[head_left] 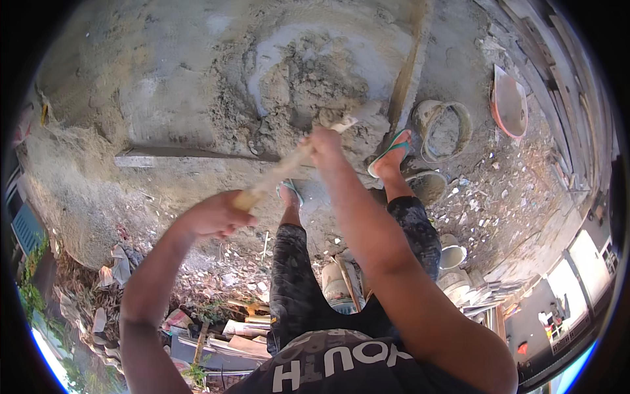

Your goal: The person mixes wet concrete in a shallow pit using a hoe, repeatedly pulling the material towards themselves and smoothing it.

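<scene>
Beside the grey mortar heap, a wooden handle slants between both hands; the left hand curls its fingers loosely round the near end, the right hand is clenched farther along; swinging wide could catch the sandalled right foot, and a slack left grip could let it twist; the upper bucket holds grey mix; the lower bucket's contents I cannot tell.

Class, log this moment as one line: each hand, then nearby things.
left hand: grips wooden handle; right hand: grips same handle, farther forward; ahead: grey mix heap; right: bucket with grey contents
</scene>
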A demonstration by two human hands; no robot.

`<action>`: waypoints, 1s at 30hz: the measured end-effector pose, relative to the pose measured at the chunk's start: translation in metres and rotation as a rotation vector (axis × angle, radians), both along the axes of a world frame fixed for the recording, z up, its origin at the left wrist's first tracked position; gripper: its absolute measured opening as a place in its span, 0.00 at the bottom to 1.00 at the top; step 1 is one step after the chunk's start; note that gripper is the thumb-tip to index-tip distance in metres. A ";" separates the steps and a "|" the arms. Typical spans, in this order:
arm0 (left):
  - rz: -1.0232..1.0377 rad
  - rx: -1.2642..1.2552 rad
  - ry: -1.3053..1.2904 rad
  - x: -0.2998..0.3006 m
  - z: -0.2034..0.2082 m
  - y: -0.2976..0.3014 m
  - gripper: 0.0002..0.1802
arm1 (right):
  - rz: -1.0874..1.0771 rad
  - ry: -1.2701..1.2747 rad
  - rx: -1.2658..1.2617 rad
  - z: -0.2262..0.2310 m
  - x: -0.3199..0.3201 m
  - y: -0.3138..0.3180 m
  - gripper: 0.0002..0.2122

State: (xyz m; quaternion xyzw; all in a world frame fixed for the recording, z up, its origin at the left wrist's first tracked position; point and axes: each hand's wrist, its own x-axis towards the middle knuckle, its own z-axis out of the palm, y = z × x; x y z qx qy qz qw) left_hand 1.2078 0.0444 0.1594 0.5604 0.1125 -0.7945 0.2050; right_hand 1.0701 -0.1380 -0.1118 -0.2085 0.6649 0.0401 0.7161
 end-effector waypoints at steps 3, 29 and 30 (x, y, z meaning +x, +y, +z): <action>-0.280 -0.041 -0.167 0.070 0.005 0.083 0.29 | -0.079 0.076 0.114 0.093 0.058 0.064 0.12; 0.470 -0.053 -0.983 -0.257 -0.231 -0.016 0.19 | 0.724 -0.118 -0.651 0.030 0.078 -0.026 0.20; 0.586 -0.084 -0.889 -0.235 -0.238 -0.036 0.19 | 0.741 -0.172 -0.705 0.036 0.102 -0.040 0.21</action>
